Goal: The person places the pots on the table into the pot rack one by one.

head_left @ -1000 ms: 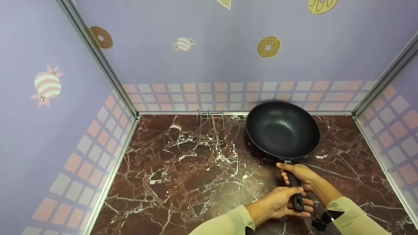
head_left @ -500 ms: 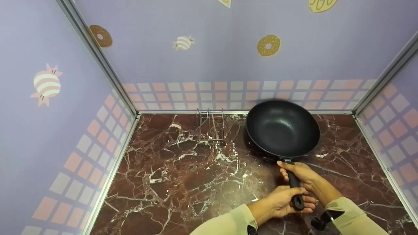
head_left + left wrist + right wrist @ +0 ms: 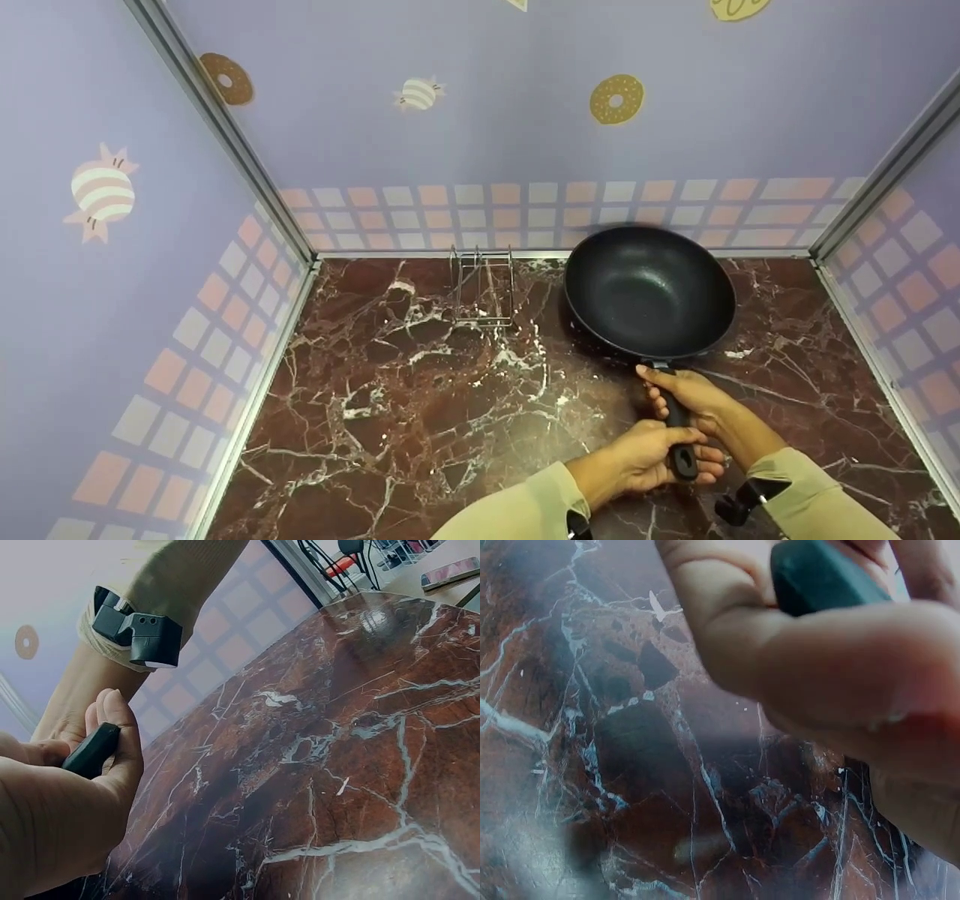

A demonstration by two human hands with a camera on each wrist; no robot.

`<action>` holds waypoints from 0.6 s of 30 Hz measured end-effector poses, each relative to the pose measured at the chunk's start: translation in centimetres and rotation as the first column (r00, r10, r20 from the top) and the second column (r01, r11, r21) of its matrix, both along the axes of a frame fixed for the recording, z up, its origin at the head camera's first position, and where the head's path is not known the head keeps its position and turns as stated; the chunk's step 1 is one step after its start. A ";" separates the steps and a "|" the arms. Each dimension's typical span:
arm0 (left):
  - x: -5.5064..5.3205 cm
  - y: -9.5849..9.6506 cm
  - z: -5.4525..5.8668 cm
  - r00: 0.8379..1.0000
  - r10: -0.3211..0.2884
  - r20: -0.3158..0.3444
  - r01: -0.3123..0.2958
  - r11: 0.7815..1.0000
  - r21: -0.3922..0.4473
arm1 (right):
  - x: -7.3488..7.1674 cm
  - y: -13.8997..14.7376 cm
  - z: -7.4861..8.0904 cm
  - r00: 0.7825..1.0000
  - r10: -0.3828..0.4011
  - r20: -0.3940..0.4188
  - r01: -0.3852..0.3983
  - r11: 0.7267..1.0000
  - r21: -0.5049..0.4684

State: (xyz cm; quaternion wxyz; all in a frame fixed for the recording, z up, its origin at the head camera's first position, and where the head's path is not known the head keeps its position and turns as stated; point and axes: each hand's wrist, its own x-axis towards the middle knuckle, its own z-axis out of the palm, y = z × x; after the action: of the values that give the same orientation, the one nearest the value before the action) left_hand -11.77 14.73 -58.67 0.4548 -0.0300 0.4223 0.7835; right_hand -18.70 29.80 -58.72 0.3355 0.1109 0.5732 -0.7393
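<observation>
A black frying pan [image 3: 649, 292], deep and round, is at the back right with its handle [image 3: 679, 416] pointing toward me. My right hand [image 3: 696, 399] grips the handle close to the pan, thumb along the top. Near the handle's end, my left hand [image 3: 651, 456] holds it with the thumb above and the fingers extended beneath. In the left wrist view, the dark handle end [image 3: 94, 751] sits between thumb and fingers, raised off the counter. Only a piece of the handle [image 3: 821, 577] shows in the right wrist view, above blurred fingers. The pan's underside is hidden.
A small metal wire rack [image 3: 484, 292] stands left of the pan near the back wall. The counter [image 3: 420, 420] is dark red marble pattern. Purple walls [image 3: 480, 135] with pink and white tiles enclose the back and sides. A phone-like object [image 3: 451, 573] lies beyond.
The whole head view has shifted slightly upward. Both hands keep their hold on the handle, and the pan stays in nearly the same place.
</observation>
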 end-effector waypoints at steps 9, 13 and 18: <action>-0.2 -0.3 -0.1 1.000 -0.016 -0.013 0.016 1.000 0.023 | 0.2 -0.4 -0.1 0.999 -0.029 -0.016 0.029 0.999 -0.014; -0.3 -0.7 -0.1 0.999 -0.034 -0.023 0.034 0.999 0.023 | 0.4 -0.8 -0.1 0.998 -0.061 -0.025 0.060 0.998 -0.021; -0.6 -1.3 0.1 0.997 -0.064 -0.046 0.066 0.997 0.049 | 0.4 -1.5 0.3 0.994 -0.084 -0.065 0.086 0.995 0.040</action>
State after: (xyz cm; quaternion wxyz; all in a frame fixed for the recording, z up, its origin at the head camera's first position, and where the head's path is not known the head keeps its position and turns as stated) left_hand -12.36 13.39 -58.58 0.4713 0.0127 0.4130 0.7792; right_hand -18.34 28.29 -58.45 0.2830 0.1191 0.5941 -0.7435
